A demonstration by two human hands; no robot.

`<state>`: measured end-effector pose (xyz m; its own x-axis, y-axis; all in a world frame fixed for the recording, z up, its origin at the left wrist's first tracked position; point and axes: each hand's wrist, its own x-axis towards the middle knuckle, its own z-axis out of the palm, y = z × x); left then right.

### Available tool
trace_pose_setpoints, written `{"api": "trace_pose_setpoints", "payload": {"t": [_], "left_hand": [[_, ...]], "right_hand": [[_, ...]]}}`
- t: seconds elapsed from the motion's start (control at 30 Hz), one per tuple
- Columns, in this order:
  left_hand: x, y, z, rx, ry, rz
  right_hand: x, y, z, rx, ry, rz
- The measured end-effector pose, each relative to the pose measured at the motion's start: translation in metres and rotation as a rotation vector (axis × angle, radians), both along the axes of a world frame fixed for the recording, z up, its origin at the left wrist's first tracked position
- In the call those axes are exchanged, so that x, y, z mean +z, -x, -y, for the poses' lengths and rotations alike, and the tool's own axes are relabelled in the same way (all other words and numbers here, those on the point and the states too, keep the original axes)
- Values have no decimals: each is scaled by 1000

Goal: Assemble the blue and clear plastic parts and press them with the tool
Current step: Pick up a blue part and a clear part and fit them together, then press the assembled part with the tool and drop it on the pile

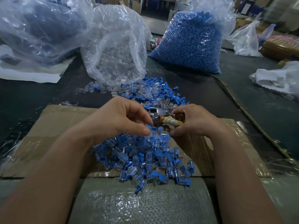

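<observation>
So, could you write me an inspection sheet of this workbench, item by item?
Surface: dark table, with flattened cardboard under the hands.
Job's things: assembled pile on the cardboard; loose parts beyond it; clear-parts bag; blue-parts bag.
Clutter: big bag at left, white bag at right.
Fingers: left hand pinches a part; right hand grips the wrapped tool.
Cables: cord-like strip along the right; cannot tell what it is.
Surroundings: blurred boxes behind.

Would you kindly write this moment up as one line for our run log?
left hand: pinching blue-and-clear part | right hand: gripping wrapped tool | assembled pile: on cardboard
</observation>
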<state>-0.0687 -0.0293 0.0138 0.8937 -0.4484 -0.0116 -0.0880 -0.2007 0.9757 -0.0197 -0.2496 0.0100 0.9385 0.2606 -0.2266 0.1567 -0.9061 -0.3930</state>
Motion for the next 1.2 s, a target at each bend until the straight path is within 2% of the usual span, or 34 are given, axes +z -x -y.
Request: {"api": "trace_pose_setpoints", "payload": {"t": [0.13, 0.33, 0.4, 0.5, 0.63, 0.8, 1.07, 1.2], "left_hand": [[1, 0, 0, 142, 51, 45], [-9, -15, -8, 556, 156, 16], [-14, -22, -11, 670, 83, 55], [-22, -31, -14, 754, -136, 149], [-22, -45, -8, 740, -364, 233], [-20, -71, -3, 592, -721, 338], [-24, -101, 6, 476, -1006, 378], [-31, -104, 9, 482, -1121, 402]], "right_hand": [[0, 1, 5, 9, -24, -46], [-4, -2, 9, 21, -60, -43], [-6, -3, 10, 15, -91, -48], [-8, -4, 11, -1, -132, -14], [-7, -5, 11, -23, -137, 24], [-8, -6, 9, -21, -101, 28], [-8, -5, 6, -31, -59, 61], [-7, -5, 5, -23, -48, 57]]}}
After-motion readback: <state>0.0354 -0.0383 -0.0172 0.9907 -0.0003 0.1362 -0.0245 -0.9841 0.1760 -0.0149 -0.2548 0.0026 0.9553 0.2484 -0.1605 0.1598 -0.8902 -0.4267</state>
